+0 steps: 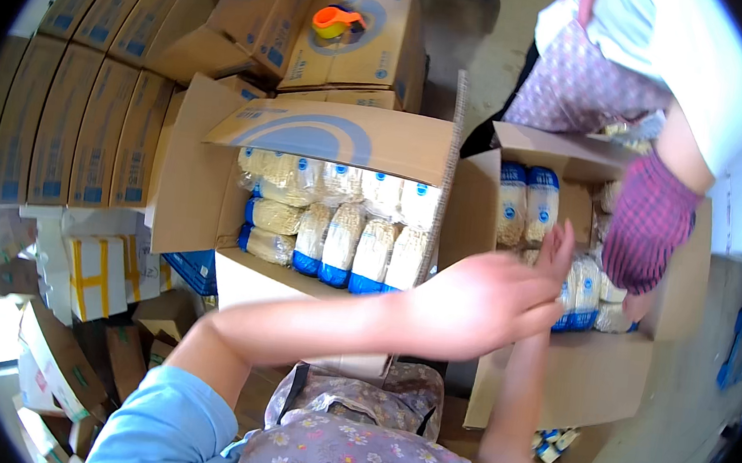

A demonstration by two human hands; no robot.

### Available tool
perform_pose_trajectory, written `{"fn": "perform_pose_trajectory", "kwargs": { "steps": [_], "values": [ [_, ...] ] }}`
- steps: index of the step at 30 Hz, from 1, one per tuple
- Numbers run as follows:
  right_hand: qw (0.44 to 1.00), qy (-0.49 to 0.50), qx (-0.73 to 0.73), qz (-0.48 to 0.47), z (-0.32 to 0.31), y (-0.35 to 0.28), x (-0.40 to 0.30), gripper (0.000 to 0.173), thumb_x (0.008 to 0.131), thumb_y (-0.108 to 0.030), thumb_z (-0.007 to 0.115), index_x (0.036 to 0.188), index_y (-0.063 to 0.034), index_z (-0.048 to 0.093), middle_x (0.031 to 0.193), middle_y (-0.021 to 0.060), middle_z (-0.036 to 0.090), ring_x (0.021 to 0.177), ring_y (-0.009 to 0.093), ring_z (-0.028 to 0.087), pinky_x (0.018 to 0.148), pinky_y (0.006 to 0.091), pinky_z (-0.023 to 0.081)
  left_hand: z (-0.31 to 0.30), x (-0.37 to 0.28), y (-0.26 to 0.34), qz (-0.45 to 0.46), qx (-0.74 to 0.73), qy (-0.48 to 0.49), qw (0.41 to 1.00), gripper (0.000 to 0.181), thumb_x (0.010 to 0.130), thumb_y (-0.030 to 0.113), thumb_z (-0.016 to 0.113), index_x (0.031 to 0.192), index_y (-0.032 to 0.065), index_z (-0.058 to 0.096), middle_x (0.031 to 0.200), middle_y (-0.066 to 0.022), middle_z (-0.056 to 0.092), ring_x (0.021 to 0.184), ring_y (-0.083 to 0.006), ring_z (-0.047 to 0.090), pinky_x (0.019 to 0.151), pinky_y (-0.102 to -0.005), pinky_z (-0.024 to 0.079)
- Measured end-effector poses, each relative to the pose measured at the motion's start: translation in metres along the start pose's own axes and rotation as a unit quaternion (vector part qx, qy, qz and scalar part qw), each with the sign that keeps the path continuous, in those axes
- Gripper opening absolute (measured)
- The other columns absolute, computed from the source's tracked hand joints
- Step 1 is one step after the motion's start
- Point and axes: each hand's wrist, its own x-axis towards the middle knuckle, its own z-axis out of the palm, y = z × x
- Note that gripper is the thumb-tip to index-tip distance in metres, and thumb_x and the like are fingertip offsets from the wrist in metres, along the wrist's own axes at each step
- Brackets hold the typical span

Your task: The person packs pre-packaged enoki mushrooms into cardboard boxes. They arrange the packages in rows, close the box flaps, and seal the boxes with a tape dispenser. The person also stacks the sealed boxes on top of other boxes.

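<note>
My left hand (488,303) reaches across to the right, blurred, over the near left part of the right carton (564,377). My right hand (558,253) is mostly hidden behind it, with fingers seemingly showing above; whether either holds anything is unclear. Clear bags of pale, thin-stemmed mushrooms (542,208) with blue print stand in that carton, and more lie below the hands. A co-worker's hand, under a checked sleeve cover (653,222), reaches into its right side. Before me, the left carton (193,167) holds rows of similar bags (343,242), its printed flap partly raised.
An orange tape dispenser (331,21) lies on a carton behind. Stacked cartons (47,120) line the left, above a blue crate (193,269) and white boxes with yellow tape (89,275). The co-worker stands at the upper right. Small packs (551,444) lie at the lower right.
</note>
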Motion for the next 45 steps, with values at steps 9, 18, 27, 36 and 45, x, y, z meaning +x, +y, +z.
{"fn": "perform_pose_trajectory", "kwargs": {
  "steps": [9, 18, 27, 36, 45],
  "values": [
    [0.913, -0.148, -0.054, -0.376, 0.077, -0.174, -0.22, 0.019, 0.083, -0.002, 0.053, 0.101, 0.0005, 0.056, 0.078, 0.0097, 0.053, 0.065, 0.019, 0.048, 0.059, 0.0296, 0.042, 0.017, -0.273, -0.092, -0.708, -0.185, 0.383, 0.564, 0.017, 0.093, 0.01, 0.057, 0.104, -0.0027, 0.058, 0.09, -0.0068, 0.063, 0.082, -0.0148, 0.063, 0.07, -0.0273, 0.051],
    [0.89, -0.273, -0.287, -0.226, 0.117, -0.175, -0.237, 0.027, 0.079, -0.001, 0.065, 0.106, -0.0025, 0.061, 0.091, 0.0132, 0.065, 0.083, 0.031, 0.063, 0.073, 0.0403, 0.049, 0.121, -0.208, -0.18, -0.601, -0.602, 0.409, 0.329, 0.019, 0.092, 0.022, 0.064, 0.101, 0.0062, 0.059, 0.069, -0.0015, 0.05, 0.064, -0.0159, 0.053, 0.06, -0.0324, 0.048],
    [0.987, -0.093, -0.118, 0.056, 0.165, -0.074, -0.237, 0.044, 0.087, -0.016, 0.065, 0.122, 0.0049, 0.05, 0.109, 0.025, 0.059, 0.101, 0.038, 0.058, 0.09, 0.0431, 0.046, 0.153, -0.189, -0.221, -0.565, -0.668, 0.372, 0.31, 0.035, 0.085, 0.043, 0.069, 0.112, 0.0206, 0.063, 0.087, 0.0014, 0.065, 0.06, -0.0117, 0.053, 0.052, -0.0262, 0.041],
    [0.929, 0.24, 0.072, 0.272, 0.235, 0.005, -0.143, 0.071, 0.088, -0.051, 0.06, 0.126, 0.0078, 0.05, 0.115, 0.0237, 0.061, 0.103, 0.032, 0.06, 0.089, 0.0383, 0.047, 0.067, -0.161, -0.165, -0.543, -0.654, 0.432, 0.303, 0.066, 0.078, 0.047, 0.074, 0.106, -0.0041, 0.044, 0.101, -0.0148, 0.045, 0.084, -0.0244, 0.051, 0.077, -0.0348, 0.052],
    [0.874, 0.285, 0.324, 0.226, 0.257, 0.024, -0.09, 0.077, 0.081, -0.056, 0.067, 0.133, -0.0015, 0.053, 0.136, 0.0166, 0.051, 0.118, 0.023, 0.05, 0.099, 0.0313, 0.038, 0.069, -0.202, -0.168, -0.492, -0.684, 0.468, 0.266, 0.08, 0.084, 0.05, 0.067, 0.14, 0.0066, 0.03, 0.129, -0.0231, 0.035, 0.123, -0.036, 0.043, 0.102, -0.0486, 0.041]
  ]
}}
